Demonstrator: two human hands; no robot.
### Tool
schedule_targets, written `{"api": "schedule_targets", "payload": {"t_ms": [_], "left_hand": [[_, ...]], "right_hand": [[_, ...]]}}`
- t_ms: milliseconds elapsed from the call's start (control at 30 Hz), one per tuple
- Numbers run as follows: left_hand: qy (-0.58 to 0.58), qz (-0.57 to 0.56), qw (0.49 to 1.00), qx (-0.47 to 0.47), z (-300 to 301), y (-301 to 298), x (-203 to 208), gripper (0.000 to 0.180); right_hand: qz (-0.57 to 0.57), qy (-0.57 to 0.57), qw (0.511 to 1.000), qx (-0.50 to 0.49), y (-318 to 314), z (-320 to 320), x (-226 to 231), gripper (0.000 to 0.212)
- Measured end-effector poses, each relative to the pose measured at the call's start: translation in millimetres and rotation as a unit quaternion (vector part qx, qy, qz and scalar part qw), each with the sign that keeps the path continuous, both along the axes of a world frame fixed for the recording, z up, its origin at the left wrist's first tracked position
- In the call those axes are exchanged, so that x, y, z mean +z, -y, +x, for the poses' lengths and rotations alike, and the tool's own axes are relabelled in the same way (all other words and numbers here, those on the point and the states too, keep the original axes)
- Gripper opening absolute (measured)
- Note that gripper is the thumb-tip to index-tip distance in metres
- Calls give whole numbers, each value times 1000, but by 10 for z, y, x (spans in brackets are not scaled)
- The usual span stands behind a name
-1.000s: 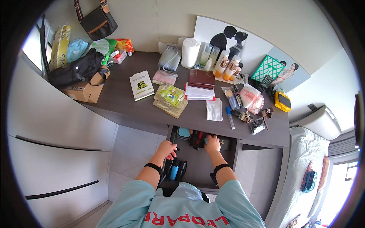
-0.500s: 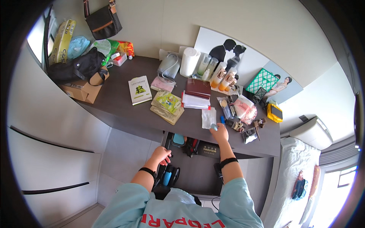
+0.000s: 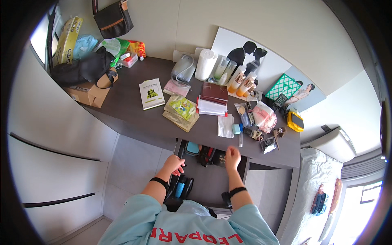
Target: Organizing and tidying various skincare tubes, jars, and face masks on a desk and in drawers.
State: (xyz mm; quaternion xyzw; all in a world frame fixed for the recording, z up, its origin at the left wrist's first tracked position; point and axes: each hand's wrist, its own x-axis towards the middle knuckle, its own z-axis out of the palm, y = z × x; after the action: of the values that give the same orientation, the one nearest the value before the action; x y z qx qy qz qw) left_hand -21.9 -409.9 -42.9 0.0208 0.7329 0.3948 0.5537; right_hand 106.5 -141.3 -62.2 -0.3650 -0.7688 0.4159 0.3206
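My left hand (image 3: 174,164) is at the left side of the pulled-out drawer (image 3: 204,179), its fingers curled; what they hold, if anything, is hidden. Over the drawer's right part, just off the desk's front edge, hovers my right hand (image 3: 233,158), closed, with nothing showing in it. A small light-blue box (image 3: 236,129) sits on the desk beside a white paper packet (image 3: 225,125) and a slim clear tube with a blue cap (image 3: 241,138). Inside the drawer lie a teal case (image 3: 192,148), a dark box (image 3: 219,158), a red and black item (image 3: 207,157) and a blue cylinder (image 3: 180,188).
On the desk (image 3: 134,118) are a white book (image 3: 152,94), flat packets (image 3: 181,111), maroon booklets (image 3: 214,93), a paper roll (image 3: 206,65), bottles (image 3: 235,83) and a pink pouch (image 3: 265,116). A cardboard box (image 3: 92,92) with a black bag (image 3: 83,69) stands at the left end.
My right hand has let go of the light-blue box on the desk and drawn back toward me over the drawer. My left hand has stayed at the drawer's left side.
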Motion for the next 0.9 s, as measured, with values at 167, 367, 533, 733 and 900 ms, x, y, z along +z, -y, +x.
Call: {"api": "schedule_targets", "payload": {"t_ms": [167, 367, 533, 733, 900], "left_hand": [[-9, -15, 1000, 1, -18, -24, 98, 31], [-20, -25, 999, 6, 9, -154, 71, 28], [-20, -32, 999, 18, 6, -75, 27, 28], [-30, -35, 999, 9, 3, -162, 23, 27], [-37, -47, 998, 12, -61, -67, -5, 28]], "right_hand": [[-267, 74, 956, 100, 384, 615, -379, 13], [-592, -73, 783, -176, 66, 954, -912, 40], [-621, -124, 738, -234, 40, 650, -782, 46], [-652, -103, 694, -287, -109, 622, -857, 64], [-643, -92, 704, -287, 46, 404, -677, 68]]}}
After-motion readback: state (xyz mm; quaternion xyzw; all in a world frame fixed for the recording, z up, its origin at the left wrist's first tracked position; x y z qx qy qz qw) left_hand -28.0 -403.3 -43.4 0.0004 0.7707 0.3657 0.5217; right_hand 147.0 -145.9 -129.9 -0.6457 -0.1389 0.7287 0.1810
